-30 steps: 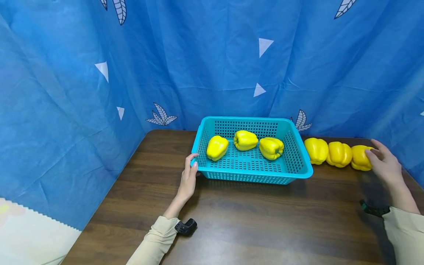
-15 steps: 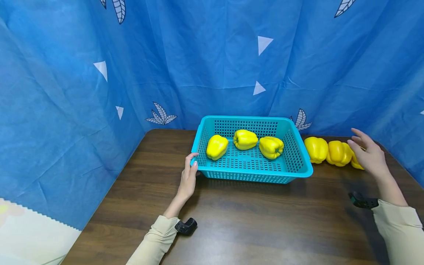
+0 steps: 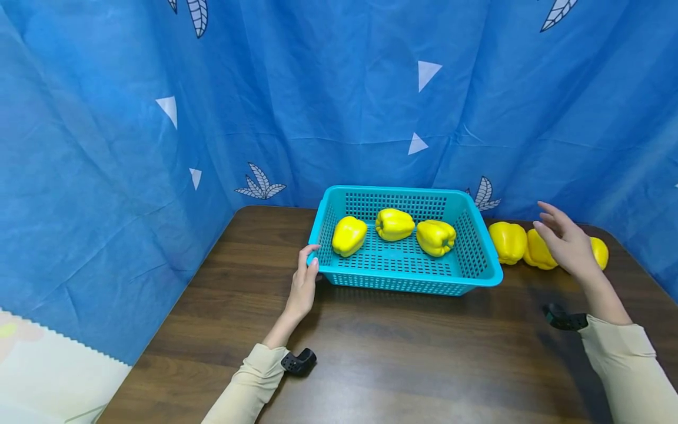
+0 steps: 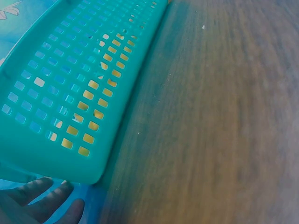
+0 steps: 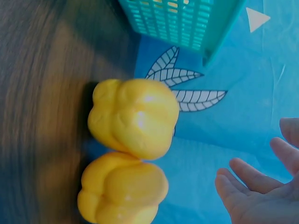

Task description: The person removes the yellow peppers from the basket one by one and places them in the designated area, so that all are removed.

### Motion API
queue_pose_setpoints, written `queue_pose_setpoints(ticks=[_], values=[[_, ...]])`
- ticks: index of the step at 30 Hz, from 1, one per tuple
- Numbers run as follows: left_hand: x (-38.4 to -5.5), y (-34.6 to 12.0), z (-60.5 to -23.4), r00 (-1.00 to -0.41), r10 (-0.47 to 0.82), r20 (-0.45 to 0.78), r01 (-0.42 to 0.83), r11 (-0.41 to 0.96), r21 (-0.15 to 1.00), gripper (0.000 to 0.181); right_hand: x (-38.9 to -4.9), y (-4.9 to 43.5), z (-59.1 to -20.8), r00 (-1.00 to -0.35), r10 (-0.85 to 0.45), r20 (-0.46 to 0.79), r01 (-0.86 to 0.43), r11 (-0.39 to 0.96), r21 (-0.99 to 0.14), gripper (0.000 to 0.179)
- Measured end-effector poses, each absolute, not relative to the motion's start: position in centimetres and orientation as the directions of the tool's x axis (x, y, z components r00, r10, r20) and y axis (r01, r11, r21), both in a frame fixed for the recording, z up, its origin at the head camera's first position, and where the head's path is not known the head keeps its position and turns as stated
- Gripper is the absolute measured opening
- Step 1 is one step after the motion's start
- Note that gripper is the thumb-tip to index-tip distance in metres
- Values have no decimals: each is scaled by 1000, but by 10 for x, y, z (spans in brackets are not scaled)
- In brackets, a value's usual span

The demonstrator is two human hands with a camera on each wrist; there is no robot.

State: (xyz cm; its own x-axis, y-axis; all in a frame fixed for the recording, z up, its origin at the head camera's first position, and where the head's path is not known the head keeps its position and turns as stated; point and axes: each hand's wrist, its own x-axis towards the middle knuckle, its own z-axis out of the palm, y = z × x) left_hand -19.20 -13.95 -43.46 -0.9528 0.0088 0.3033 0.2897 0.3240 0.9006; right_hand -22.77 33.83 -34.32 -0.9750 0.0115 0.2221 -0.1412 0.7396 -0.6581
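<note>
A turquoise perforated plastic basket [image 3: 392, 281] holds three yellow bell peppers, a left one [image 3: 349, 237], a middle one [image 3: 394, 225] and a right one [image 3: 435, 238]. My left hand [image 3: 302, 290] grips the basket's rim at its front left corner, and its fingers show beside the end wall in the left wrist view. Right of the basket, three more yellow bell peppers lie in a row: a near one [image 3: 508, 242], a middle one [image 3: 538, 251] and an end one [image 3: 600, 253]. My right hand [image 3: 571, 246], fingers spread and holding nothing, is over this row, partly hiding the last two.
The basket and the row sit on a dark brown wooden table [image 3: 402, 353]. A blue curtain [image 3: 344, 106] printed with leaves and triangles hangs right behind them and along the sides. Black wrist cameras, a left one [image 3: 299, 361] and a right one [image 3: 564, 318], are strapped on.
My right hand has moved left from the end pepper along the row, uncovering that pepper and covering part of the middle one. The left hand and the basket have stayed in place.
</note>
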Motion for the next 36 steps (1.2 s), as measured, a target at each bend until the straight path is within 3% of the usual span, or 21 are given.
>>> queue_pose_setpoints(ticks=[17,36], values=[[-191,-141,-433,-951,1,310,293,335,896,38,-241,296,-335,-969,-71,238,-213,730,-650,58],[-190,-139,-435,-950,7,311,295,337,894,41,-248,261,-339,-881,-233,411,-440,723,-533,47]])
